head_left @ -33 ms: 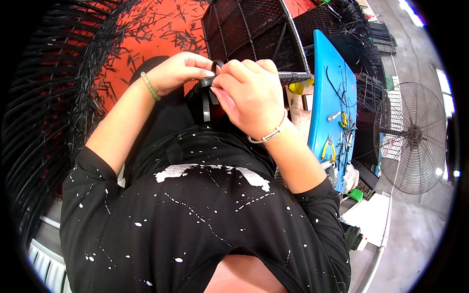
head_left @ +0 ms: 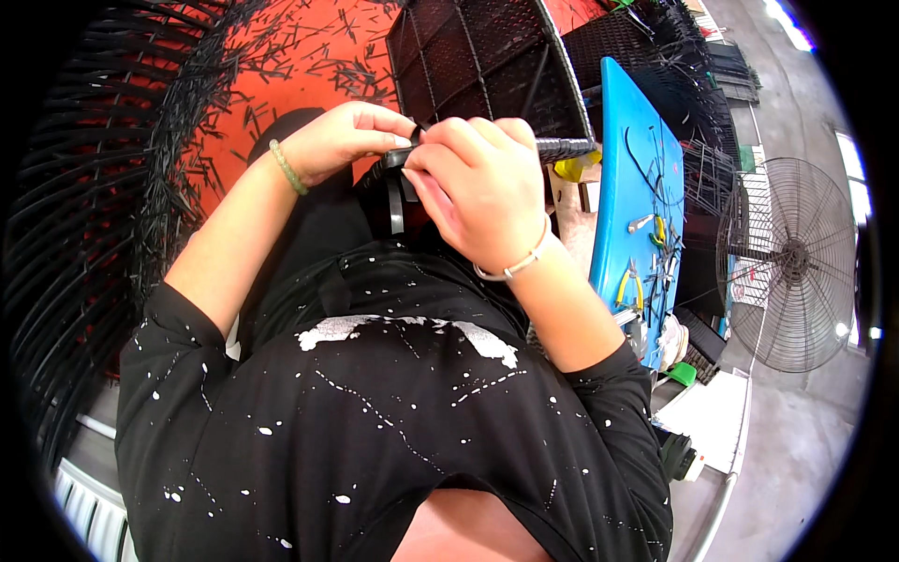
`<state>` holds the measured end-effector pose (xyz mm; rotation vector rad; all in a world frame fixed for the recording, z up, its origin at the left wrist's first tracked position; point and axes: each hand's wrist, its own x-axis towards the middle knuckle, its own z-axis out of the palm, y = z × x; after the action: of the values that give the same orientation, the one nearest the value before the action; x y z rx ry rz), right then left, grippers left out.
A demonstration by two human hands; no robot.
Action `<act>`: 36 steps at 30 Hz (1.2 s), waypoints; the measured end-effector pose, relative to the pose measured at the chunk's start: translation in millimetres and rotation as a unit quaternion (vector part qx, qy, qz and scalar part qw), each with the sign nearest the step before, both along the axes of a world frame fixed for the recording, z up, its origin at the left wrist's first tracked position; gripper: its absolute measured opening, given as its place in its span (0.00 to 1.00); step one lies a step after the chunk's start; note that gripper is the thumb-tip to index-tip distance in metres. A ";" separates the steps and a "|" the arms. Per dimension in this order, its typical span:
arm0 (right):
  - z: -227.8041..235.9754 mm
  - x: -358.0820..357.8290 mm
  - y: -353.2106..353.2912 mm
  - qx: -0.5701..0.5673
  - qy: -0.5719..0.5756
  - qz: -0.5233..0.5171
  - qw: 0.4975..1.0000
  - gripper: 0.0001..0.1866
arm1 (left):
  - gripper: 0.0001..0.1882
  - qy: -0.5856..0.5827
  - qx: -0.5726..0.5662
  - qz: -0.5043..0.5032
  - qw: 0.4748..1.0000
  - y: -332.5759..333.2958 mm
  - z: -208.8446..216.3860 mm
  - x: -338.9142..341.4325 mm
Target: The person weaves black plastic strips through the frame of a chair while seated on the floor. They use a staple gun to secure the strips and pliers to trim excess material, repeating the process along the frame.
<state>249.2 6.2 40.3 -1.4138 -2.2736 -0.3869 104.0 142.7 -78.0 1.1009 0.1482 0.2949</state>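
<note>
Nothing has visibly moved since the earlier frame: both hands stay pressed together at the frame's edge. The left hand (head_left: pixel 342 140) pinches a black strip (head_left: pixel 394 187) between thumb and fingers, closed tight on it. The right hand (head_left: pixel 478 187) curls shut over the same strip where it meets the black wicker frame (head_left: pixel 487 66). Below them lies an orange floor (head_left: pixel 300 56) strewn with black offcuts. To the right stands a blue board (head_left: pixel 632 159) bearing pliers (head_left: pixel 629 286), and beyond it a pedestal fan (head_left: pixel 791 262).

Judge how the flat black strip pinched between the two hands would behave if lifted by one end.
The black strip probably flops: its free end hangs limp below the left hand and right hand. It looks thin, so likely light. Its smooth sheen suggests it may slip.
</note>
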 end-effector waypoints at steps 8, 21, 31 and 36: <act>21.7 -4.6 -23.7 0.071 0.081 0.034 0.994 0.08 | 0.15 -0.010 0.268 0.147 0.952 -21.1 41.2 -28.0; 1.9 18.7 -12.7 0.085 0.179 0.059 0.978 0.11 | 0.13 -0.041 0.629 0.235 0.740 -41.7 75.7 -28.7; -37.9 43.0 -1.1 -0.072 0.169 0.015 0.983 0.13 | 0.14 -0.036 0.623 0.294 0.724 -58.6 60.6 -31.7; -45.6 40.3 6.7 -0.091 0.165 0.048 0.981 0.12 | 0.15 -0.021 0.611 0.305 0.730 -59.4 56.5 -34.0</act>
<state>289.5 13.0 -5.3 -1.3314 -2.1317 0.0856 70.0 83.3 -21.4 2.3606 0.2912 1.1196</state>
